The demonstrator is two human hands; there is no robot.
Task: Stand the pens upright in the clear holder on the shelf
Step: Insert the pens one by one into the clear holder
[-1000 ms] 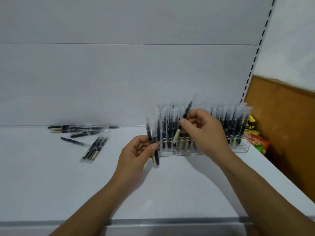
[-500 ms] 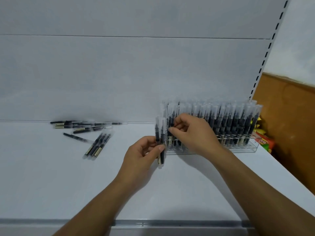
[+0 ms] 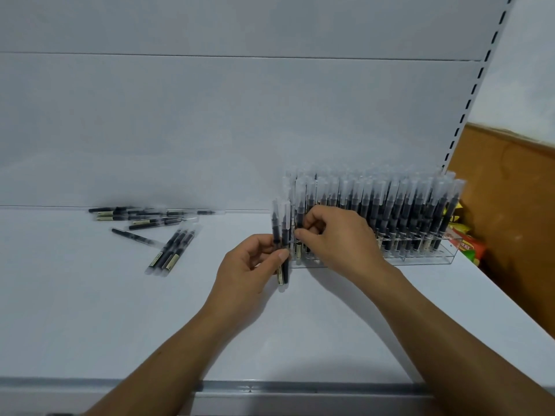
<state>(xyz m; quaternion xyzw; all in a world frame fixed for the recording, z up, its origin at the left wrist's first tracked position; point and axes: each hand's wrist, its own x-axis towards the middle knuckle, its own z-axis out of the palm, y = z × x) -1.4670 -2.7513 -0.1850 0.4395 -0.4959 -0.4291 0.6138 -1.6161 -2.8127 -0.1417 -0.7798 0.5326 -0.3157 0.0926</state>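
Work at the left end of the clear holder (image 3: 432, 259).
I see the left hand (image 3: 255, 265) pinching two pens (image 3: 283, 232) upright just beside it, and the right hand (image 3: 339, 238) curled round one pen (image 3: 299, 213) standing at that end. Rows of pens (image 3: 390, 205) fill the holder. Loose pens (image 3: 168, 250) lie on the white shelf (image 3: 90, 310), well apart to the left.

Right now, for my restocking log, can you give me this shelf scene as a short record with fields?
clear holder: on the shelf, nearly full of upright pens
left hand: grips spare pens upright
right hand: pinches one pen at the holder's left end
loose pens: lying flat on the shelf, far left
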